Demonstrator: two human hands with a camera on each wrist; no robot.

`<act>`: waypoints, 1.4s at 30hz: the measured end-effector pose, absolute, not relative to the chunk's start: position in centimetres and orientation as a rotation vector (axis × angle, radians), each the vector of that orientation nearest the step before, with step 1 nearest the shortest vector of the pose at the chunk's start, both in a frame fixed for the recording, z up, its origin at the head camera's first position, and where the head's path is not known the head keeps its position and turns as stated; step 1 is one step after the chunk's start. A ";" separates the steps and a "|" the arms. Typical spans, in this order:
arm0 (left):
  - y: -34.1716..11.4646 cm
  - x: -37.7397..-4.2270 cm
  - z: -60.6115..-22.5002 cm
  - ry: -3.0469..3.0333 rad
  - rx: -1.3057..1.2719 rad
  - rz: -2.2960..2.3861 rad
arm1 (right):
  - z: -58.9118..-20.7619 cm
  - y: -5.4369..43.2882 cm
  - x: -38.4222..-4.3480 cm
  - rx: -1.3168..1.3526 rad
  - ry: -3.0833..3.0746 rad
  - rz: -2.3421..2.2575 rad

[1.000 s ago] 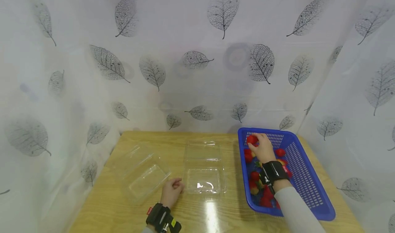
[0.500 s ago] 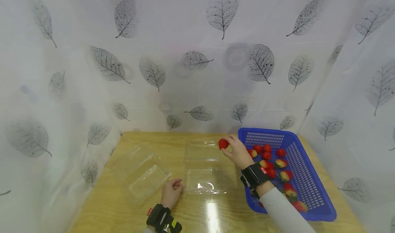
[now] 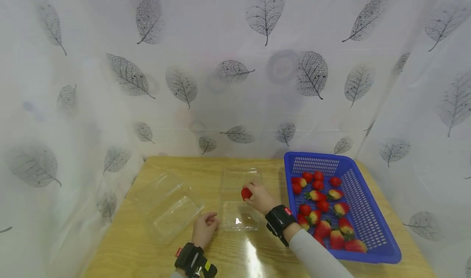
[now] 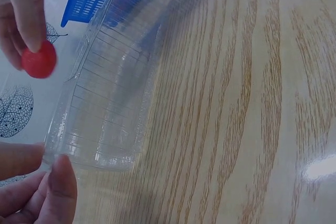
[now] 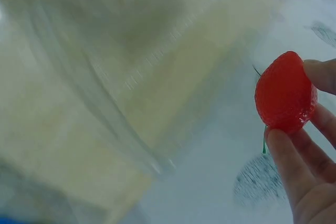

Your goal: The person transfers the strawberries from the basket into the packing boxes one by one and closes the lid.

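Observation:
A red strawberry (image 3: 246, 194) is pinched between the thumb and fingertips of my right hand (image 3: 262, 199), above the middle of an opened clear plastic box (image 3: 229, 220). The right wrist view shows the strawberry (image 5: 286, 94) close up, its smooth red side facing the camera and the blurred box beyond it. My left hand (image 3: 204, 231) stays at the box's near left side. In the left wrist view its thumb and forefinger pinch the corner of the clear box (image 4: 105, 103), and the strawberry (image 4: 39, 60) hangs beyond the rim.
A second opened clear box (image 3: 174, 216) lies at an angle on the left of the wooden table (image 3: 147, 257). On the right stands a blue perforated basket (image 3: 368, 212) with several strawberries (image 3: 323, 229) in it. A leaf-printed white curtain (image 3: 235, 106) closes off the back and sides.
My right hand has carried the strawberry out of the blue basket, leftward and then nearer, over the clear box. My left hand has kept its place.

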State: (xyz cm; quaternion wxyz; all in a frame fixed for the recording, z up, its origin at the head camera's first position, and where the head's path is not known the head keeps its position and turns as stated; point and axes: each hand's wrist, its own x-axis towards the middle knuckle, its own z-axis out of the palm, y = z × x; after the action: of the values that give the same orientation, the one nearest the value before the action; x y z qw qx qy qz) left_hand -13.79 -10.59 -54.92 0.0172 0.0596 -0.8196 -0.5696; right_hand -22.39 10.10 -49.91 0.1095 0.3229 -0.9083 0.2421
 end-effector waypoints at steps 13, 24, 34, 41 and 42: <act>-10.5 -13.7 -54.7 -2.542 0.186 -1.760 | -54.7 9.6 -21.5 0.965 -2.888 0.640; -10.4 -13.6 -54.8 -2.554 0.213 -1.750 | -54.8 9.5 -21.1 0.992 -2.872 0.636; -10.5 -13.7 -54.9 -2.555 0.198 -1.758 | -53.9 9.5 -20.9 1.005 -2.955 0.690; -10.5 -13.7 -54.9 -2.550 0.191 -1.750 | -49.3 10.3 -21.9 0.921 -2.867 0.915; -10.5 -13.8 -55.0 -2.551 0.192 -1.749 | -48.3 10.6 -22.2 0.884 -2.844 0.961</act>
State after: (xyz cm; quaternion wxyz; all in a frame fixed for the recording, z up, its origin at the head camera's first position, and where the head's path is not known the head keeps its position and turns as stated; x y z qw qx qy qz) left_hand -13.76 -10.51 -54.99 0.0215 0.0620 -0.8230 -0.5643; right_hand -22.16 10.57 -48.34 0.0064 0.2825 -0.9088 0.3070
